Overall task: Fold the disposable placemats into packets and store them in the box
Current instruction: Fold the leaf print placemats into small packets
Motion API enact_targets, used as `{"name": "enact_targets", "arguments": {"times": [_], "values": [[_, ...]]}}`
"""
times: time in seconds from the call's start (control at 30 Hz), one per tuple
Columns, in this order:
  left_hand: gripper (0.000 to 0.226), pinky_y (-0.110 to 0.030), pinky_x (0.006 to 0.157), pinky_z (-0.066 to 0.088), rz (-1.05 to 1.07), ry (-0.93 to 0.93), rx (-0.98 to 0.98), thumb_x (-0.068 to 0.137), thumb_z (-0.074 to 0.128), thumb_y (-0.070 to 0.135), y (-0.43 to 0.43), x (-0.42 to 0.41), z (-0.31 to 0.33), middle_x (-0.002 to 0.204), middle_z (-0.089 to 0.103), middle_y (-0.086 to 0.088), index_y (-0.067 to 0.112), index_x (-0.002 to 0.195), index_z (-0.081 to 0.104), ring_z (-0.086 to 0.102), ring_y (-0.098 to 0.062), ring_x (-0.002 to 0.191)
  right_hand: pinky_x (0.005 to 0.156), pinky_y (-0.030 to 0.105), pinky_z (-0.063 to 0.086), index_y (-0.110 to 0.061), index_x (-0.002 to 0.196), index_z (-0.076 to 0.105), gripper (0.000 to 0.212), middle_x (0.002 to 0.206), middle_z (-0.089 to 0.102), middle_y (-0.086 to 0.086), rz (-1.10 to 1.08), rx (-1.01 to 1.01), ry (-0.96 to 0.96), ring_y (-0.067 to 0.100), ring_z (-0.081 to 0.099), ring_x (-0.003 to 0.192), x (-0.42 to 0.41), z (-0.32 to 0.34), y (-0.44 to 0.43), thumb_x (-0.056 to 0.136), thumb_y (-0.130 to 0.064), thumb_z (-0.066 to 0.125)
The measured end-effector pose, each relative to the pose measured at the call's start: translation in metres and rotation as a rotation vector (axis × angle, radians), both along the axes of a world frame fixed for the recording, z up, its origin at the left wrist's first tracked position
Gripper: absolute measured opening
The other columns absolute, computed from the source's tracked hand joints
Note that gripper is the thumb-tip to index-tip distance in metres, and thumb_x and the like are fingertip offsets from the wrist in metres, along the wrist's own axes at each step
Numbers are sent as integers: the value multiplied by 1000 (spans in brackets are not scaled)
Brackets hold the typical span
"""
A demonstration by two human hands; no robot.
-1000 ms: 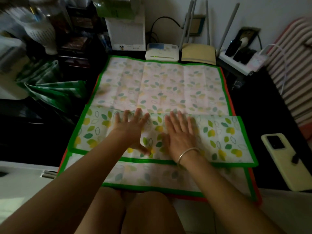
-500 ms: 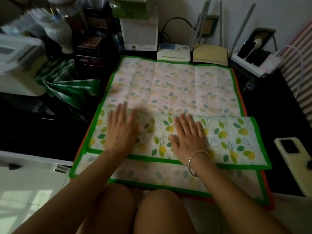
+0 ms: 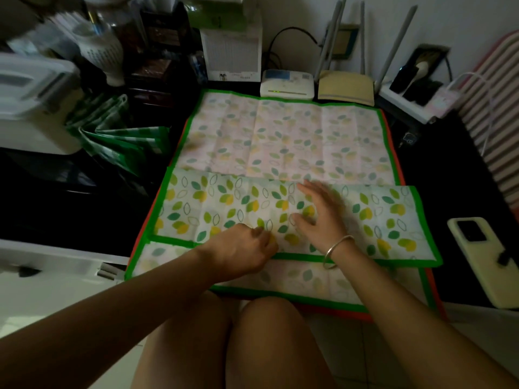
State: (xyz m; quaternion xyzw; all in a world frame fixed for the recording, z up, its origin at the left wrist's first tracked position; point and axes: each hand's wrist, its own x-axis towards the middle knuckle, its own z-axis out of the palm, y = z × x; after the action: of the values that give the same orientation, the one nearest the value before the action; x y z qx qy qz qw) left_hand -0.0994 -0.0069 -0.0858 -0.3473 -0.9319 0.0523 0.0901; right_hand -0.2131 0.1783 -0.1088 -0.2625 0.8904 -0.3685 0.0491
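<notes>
- The placemat (image 3: 283, 141) is spread flat on the dark tabletop (image 3: 438, 164). It's got a leaf print with a green border all round.
- Its near part is folded over into a band (image 3: 213, 206). The band's long axis runs 9 to 3 o'clock, and its right end pokes out past the mat's side edge.
- The left hand (image 3: 241, 251) sits at the band's near edge, fingers curled in. Honestly can't tell if the grip has actually pinched the mat.
- The right hand (image 3: 320, 217) is just to the 3 o'clock side of it, grip wide open, fingers flat on the band and a bit blurry.
- An orange-red sheet (image 3: 434, 299) peeks out under the mat's side edges.
- A phone (image 3: 483, 259) lies at 3 o'clock, just beside the band's end.
- A white router (image 3: 286, 85) and a tan one (image 3: 345, 87) sit at 12, right at the far edge.
- A green plastic bundle (image 3: 118, 141) is at 10.
- A stretch of dark tabletop shows at 9 o'clock.
</notes>
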Motion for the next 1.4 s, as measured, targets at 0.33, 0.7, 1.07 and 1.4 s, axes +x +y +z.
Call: {"name": "enact_targets", "arguments": {"times": [0.33, 0.7, 1.07, 1.4], "values": [[24, -27, 39, 42, 164, -59, 94, 84, 42, 14, -2, 5, -3, 78, 68, -6, 9, 93, 63, 65, -23, 57, 99, 42, 46, -22, 108, 69, 39, 124, 62, 1, 254, 430, 408, 26, 53, 120, 58, 0, 57, 86, -44, 46], [24, -25, 96, 38, 564, -638, 336, 100, 47, 20, 5, -27, 55, 98, 64, 1, 15, 110, 68, 59, -15, 90, 101, 31, 34, -22, 121, 51, 27, 90, 68, 3, 237, 542, 156, 25, 62, 89, 33, 58, 51, 98, -15, 39], [31, -34, 73, 42, 653, -363, 58, 101, 37, 36, -2, -59, 34, 111, 59, -2, 27, 115, 62, 60, -26, 96, 87, 34, 34, -21, 84, 56, 18, 78, 58, -4, 360, 640, 503, 23, 56, 80, -26, 43, 22, 75, -20, 72], [19, -34, 60, 37, 847, -112, 306, 102, 40, 27, -5, -45, -6, 103, 61, -2, 18, 112, 53, 61, -24, 90, 64, 33, 44, -18, 78, 57, 22, 65, 58, -2, 258, 439, 539, 24, 55, 66, -43, 17, 2, 71, -13, 77]]}}
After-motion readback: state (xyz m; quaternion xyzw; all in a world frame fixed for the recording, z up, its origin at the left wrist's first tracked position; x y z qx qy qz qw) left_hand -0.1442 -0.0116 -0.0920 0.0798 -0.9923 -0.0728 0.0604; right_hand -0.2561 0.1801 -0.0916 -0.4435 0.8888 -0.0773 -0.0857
